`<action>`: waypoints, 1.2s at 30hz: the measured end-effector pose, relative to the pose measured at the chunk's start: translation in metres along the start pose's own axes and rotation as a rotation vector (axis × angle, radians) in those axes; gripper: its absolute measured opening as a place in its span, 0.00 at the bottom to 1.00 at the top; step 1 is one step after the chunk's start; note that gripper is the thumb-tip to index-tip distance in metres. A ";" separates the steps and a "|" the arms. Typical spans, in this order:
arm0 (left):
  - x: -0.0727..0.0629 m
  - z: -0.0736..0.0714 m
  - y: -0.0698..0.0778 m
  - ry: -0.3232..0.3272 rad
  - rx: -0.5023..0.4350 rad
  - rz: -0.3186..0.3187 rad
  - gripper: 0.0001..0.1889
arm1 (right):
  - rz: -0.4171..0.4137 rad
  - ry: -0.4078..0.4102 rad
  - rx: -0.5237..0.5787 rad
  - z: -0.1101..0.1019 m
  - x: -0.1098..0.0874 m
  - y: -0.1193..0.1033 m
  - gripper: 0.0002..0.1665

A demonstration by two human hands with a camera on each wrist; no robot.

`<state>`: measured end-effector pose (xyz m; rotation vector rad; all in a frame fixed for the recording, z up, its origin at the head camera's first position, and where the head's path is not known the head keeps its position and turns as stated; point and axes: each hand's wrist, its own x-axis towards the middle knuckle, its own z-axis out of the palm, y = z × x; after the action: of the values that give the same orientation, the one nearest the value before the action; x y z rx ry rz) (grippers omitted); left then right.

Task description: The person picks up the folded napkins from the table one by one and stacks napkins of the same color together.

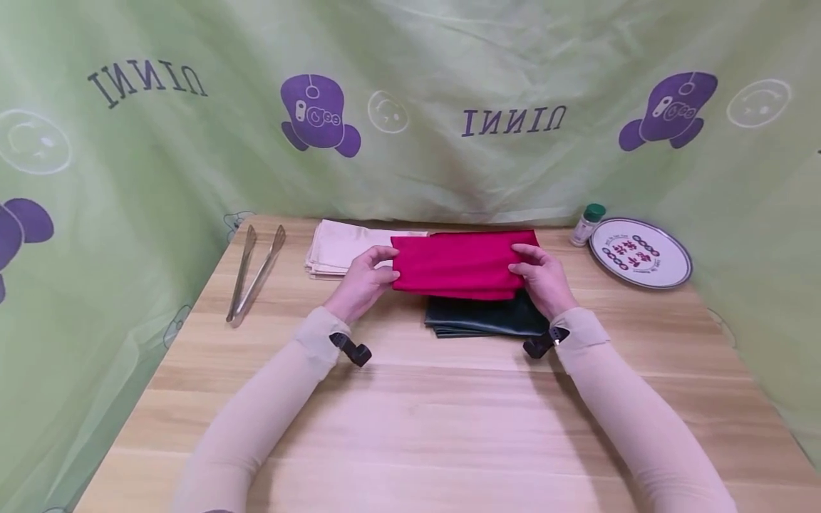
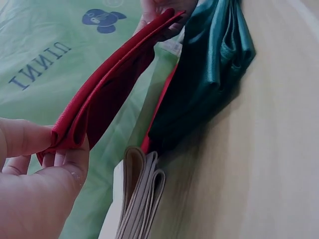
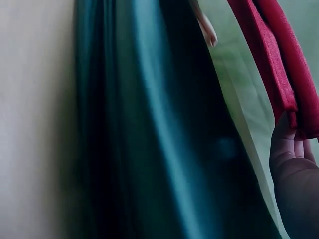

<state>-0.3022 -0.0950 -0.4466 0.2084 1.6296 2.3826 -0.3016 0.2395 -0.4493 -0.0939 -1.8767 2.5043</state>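
Note:
Both hands hold a folded red cloth (image 1: 457,263) stretched between them. My left hand (image 1: 362,283) pinches its left end between thumb and fingers, and my right hand (image 1: 544,279) pinches the right end. In the left wrist view the folded layers of the red cloth (image 2: 107,82) hang above the table. Below and nearer to me lies a folded dark green cloth (image 1: 481,317), partly covered by the red one in the head view. Beside my left hand rests a stack of folded cream cloth (image 1: 346,246). More red fabric (image 1: 529,237) shows behind the held cloth.
Metal tongs (image 1: 256,274) lie at the table's left. At the back right stand a green-capped shaker jar (image 1: 586,224) and a white plate (image 1: 641,255) with red and blue print. A green printed curtain (image 1: 423,178) hangs behind the wooden table (image 1: 423,427).

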 end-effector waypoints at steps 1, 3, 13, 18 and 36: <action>0.004 0.001 -0.001 0.002 0.011 0.003 0.20 | -0.002 0.004 -0.006 -0.002 0.003 0.000 0.28; 0.011 0.004 -0.003 0.010 0.033 0.009 0.21 | -0.003 0.018 -0.013 -0.005 0.008 -0.001 0.28; 0.046 0.019 -0.015 0.041 0.197 0.037 0.20 | -0.013 0.079 -0.063 -0.024 0.031 -0.009 0.26; 0.065 0.026 -0.027 0.054 0.283 0.051 0.20 | -0.007 0.148 -0.180 -0.032 0.041 -0.015 0.26; 0.107 0.040 -0.029 0.030 0.497 0.008 0.20 | 0.049 0.198 -0.357 -0.050 0.070 -0.022 0.29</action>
<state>-0.3909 -0.0186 -0.4615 0.2667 2.2114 1.9503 -0.3691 0.2970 -0.4447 -0.3779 -2.2290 2.0659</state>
